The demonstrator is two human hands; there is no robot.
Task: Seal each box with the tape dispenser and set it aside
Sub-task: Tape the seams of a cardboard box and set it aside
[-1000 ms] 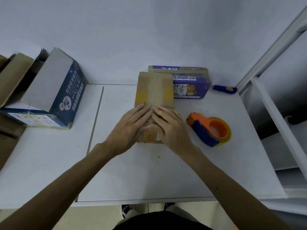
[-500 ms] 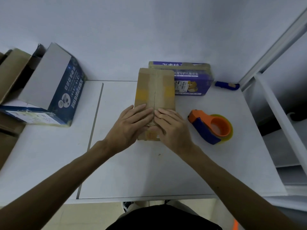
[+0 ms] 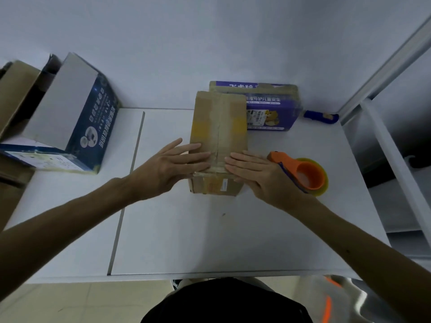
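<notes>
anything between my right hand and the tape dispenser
Nothing visible does. The tape dispenser lies directly beside the right hand, whose straight fingers rest on the brown box.

The left hand (image 3: 172,166) lies flat, palm down, fingers straight, its bare forearm reaching in from 8 o'clock. The right hand (image 3: 258,176) mirrors it, forearm entering from 4 o'clock. Their fingertips point toward each other, slightly apart.
</notes>
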